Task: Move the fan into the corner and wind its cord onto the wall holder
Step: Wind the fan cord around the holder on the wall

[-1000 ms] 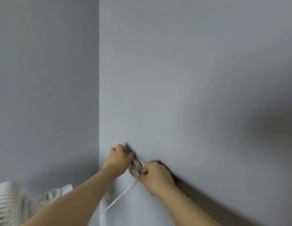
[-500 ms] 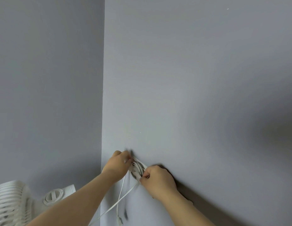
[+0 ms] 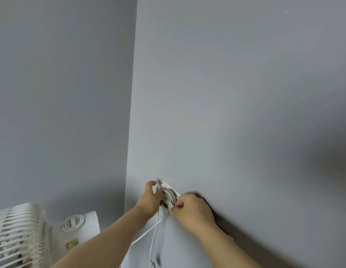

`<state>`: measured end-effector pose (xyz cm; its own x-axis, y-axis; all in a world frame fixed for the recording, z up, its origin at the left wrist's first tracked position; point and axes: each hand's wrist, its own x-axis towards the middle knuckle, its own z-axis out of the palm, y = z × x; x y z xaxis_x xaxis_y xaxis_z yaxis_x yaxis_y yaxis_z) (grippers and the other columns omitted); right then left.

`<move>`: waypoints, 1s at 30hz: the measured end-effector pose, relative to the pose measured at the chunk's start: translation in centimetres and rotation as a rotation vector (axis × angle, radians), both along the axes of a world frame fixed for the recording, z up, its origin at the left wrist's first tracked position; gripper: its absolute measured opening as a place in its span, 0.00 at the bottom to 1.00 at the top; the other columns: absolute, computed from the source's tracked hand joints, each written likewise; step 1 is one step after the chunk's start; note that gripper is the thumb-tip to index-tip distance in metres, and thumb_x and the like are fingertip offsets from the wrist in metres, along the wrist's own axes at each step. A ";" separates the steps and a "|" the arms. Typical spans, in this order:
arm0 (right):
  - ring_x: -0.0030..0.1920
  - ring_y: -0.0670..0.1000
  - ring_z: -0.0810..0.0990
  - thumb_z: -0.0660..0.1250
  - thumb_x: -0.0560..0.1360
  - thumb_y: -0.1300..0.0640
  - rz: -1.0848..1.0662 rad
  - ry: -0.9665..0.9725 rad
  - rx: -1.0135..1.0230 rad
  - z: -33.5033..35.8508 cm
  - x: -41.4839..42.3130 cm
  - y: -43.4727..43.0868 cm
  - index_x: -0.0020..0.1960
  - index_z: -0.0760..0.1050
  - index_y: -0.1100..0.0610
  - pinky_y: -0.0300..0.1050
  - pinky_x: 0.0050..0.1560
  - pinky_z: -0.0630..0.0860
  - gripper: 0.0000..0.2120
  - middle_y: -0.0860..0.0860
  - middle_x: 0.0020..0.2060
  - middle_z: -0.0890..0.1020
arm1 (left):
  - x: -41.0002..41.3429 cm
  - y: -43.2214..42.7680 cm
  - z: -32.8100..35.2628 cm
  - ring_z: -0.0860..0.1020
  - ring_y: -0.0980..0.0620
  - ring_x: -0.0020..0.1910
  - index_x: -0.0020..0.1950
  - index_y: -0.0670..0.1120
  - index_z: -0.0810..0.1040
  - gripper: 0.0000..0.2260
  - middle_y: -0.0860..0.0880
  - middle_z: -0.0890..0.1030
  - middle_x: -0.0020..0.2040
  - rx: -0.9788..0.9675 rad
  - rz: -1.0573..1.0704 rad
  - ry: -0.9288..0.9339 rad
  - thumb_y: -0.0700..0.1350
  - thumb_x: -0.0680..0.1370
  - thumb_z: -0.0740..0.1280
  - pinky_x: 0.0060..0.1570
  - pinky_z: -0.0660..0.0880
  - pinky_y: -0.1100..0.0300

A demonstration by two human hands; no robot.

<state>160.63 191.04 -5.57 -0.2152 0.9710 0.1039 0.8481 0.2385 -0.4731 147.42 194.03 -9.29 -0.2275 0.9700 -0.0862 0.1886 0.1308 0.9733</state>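
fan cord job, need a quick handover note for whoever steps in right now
Left hand: grips the wound cord at the wall holder.
Right hand: pinches the cord just below the coil.
Fan: lower left, near the corner.
Done: several turns sit on the holder.
Left: a tail with the loose end hangs down the wall; wind it on.

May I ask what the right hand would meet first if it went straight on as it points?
The right hand would likely meet the cord coiled on the wall holder; depth is unclear.
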 end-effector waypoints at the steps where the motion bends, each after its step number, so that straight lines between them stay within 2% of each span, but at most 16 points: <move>1: 0.41 0.51 0.77 0.63 0.75 0.53 -0.005 -0.001 0.007 -0.1 0.0 -0.1 0.41 0.76 0.50 0.38 0.40 0.69 0.05 0.51 0.44 0.85 | 0.1 -0.1 0.0 0.75 0.47 0.48 0.70 0.47 0.60 0.19 0.42 0.77 0.55 -0.013 0.046 -0.005 0.52 0.81 0.56 0.51 0.73 0.57; 3: 0.45 0.54 0.81 0.63 0.75 0.53 -0.022 0.004 0.028 -0.2 0.1 -0.3 0.41 0.76 0.51 0.40 0.42 0.71 0.05 0.51 0.46 0.85 | 0.4 -0.1 0.0 0.76 0.46 0.50 0.70 0.44 0.61 0.22 0.40 0.78 0.59 -0.046 0.122 0.038 0.53 0.80 0.57 0.56 0.73 0.53; 5: 0.49 0.54 0.82 0.63 0.75 0.54 -0.034 0.029 0.050 -0.3 0.2 -0.5 0.42 0.76 0.52 0.41 0.44 0.74 0.05 0.51 0.47 0.85 | 0.6 -0.2 0.2 0.77 0.45 0.52 0.67 0.42 0.65 0.21 0.40 0.79 0.59 -0.077 0.138 0.123 0.55 0.79 0.57 0.53 0.73 0.55; 8: 0.42 0.53 0.78 0.63 0.75 0.55 -0.043 0.093 0.056 -0.4 0.6 -0.8 0.41 0.72 0.51 0.40 0.42 0.71 0.05 0.51 0.43 0.84 | 0.3 -0.5 0.4 0.79 0.44 0.53 0.61 0.42 0.69 0.20 0.41 0.80 0.57 -0.103 0.111 0.161 0.56 0.78 0.58 0.48 0.72 0.57; 11: 0.39 0.51 0.75 0.63 0.76 0.55 -0.072 0.159 0.063 -0.5 0.8 -0.9 0.36 0.67 0.50 0.39 0.39 0.68 0.10 0.50 0.39 0.80 | 0.1 -1.3 0.6 0.79 0.45 0.49 0.57 0.40 0.74 0.16 0.42 0.81 0.55 -0.137 0.060 0.307 0.50 0.78 0.57 0.50 0.74 0.55; 13: 0.39 0.51 0.74 0.62 0.76 0.54 -0.066 0.112 0.065 -0.5 0.7 -1.3 0.32 0.63 0.49 0.39 0.38 0.67 0.16 0.49 0.37 0.78 | 0.1 -1.8 0.4 0.79 0.45 0.55 0.59 0.41 0.74 0.13 0.43 0.80 0.57 -0.147 0.035 0.393 0.44 0.79 0.55 0.57 0.75 0.54; 15: 0.39 0.51 0.73 0.62 0.76 0.52 -0.026 0.014 0.045 -0.8 0.5 -1.9 0.30 0.63 0.50 0.39 0.39 0.66 0.17 0.47 0.37 0.76 | 0.0 -2.2 0.5 0.79 0.44 0.56 0.57 0.43 0.74 0.11 0.43 0.81 0.55 -0.153 0.026 0.424 0.39 0.77 0.56 0.59 0.76 0.53; 16: 0.40 0.51 0.72 0.61 0.76 0.51 0.005 -0.031 0.033 -0.9 0.4 -2.1 0.30 0.65 0.51 0.39 0.39 0.67 0.16 0.47 0.38 0.75 | -0.2 -2.2 0.5 0.81 0.44 0.54 0.53 0.43 0.74 0.09 0.43 0.82 0.52 -0.159 0.023 0.409 0.37 0.76 0.57 0.58 0.77 0.53; 18: 0.41 0.50 0.72 0.61 0.77 0.51 0.058 -0.081 0.012 -1.1 0.4 -2.6 0.37 0.73 0.53 0.39 0.40 0.67 0.11 0.48 0.39 0.75 | -0.3 -2.4 0.7 0.82 0.46 0.42 0.46 0.44 0.73 0.06 0.44 0.82 0.41 -0.175 0.018 0.278 0.36 0.77 0.58 0.48 0.80 0.55; 20: 0.41 0.50 0.72 0.62 0.76 0.51 0.076 -0.081 0.006 -1.1 0.6 -2.8 0.46 0.78 0.57 0.40 0.40 0.67 0.11 0.49 0.39 0.74 | -0.2 -3.0 1.1 0.79 0.49 0.33 0.48 0.42 0.74 0.06 0.44 0.80 0.34 -0.200 0.009 0.119 0.36 0.78 0.57 0.36 0.78 0.59; 22: 0.40 0.50 0.72 0.62 0.76 0.51 0.089 -0.075 -0.002 -1.0 0.6 -2.9 0.46 0.78 0.60 0.41 0.39 0.67 0.13 0.50 0.36 0.74 | -0.2 -3.3 1.3 0.79 0.50 0.31 0.52 0.40 0.74 0.07 0.44 0.79 0.34 -0.228 -0.006 0.040 0.37 0.79 0.58 0.30 0.77 0.61; 24: 0.37 0.51 0.71 0.62 0.76 0.51 0.109 -0.097 -0.043 -0.7 0.5 -3.2 0.36 0.76 0.58 0.42 0.34 0.65 0.14 0.49 0.29 0.72 | -0.1 -3.6 1.5 0.79 0.51 0.31 0.52 0.40 0.73 0.05 0.43 0.79 0.33 -0.247 -0.017 -0.023 0.37 0.79 0.58 0.27 0.76 0.62; 26: 0.32 0.50 0.70 0.62 0.76 0.51 0.131 -0.120 -0.076 -0.5 0.6 -3.4 0.28 0.65 0.51 0.40 0.30 0.61 0.18 0.48 0.21 0.72 | -0.1 -3.7 1.8 0.79 0.48 0.32 0.47 0.39 0.73 0.05 0.42 0.79 0.32 -0.256 -0.020 -0.089 0.36 0.79 0.58 0.30 0.77 0.59; 29: 0.26 0.43 0.63 0.62 0.77 0.50 0.167 -0.139 -0.116 -0.2 0.6 -3.6 0.28 0.54 0.46 0.38 0.27 0.58 0.23 0.36 0.16 0.72 | 0.0 -3.9 2.2 0.78 0.48 0.32 0.41 0.39 0.72 0.09 0.41 0.78 0.33 -0.270 0.001 -0.206 0.34 0.80 0.57 0.31 0.78 0.57; 30: 0.25 0.43 0.63 0.62 0.77 0.49 0.172 -0.144 -0.131 -0.1 0.5 -3.7 0.28 0.55 0.47 0.38 0.27 0.58 0.23 0.40 0.17 0.73 | 0.2 -4.0 2.3 0.78 0.48 0.32 0.40 0.38 0.72 0.10 0.41 0.77 0.34 -0.272 0.015 -0.251 0.33 0.80 0.57 0.29 0.78 0.58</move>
<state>161.14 187.38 -5.70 -0.3816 0.9221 -0.0644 0.8612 0.3294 -0.3871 147.59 190.06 -7.02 -0.1807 0.9006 -0.3953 -0.0559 0.3919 0.9183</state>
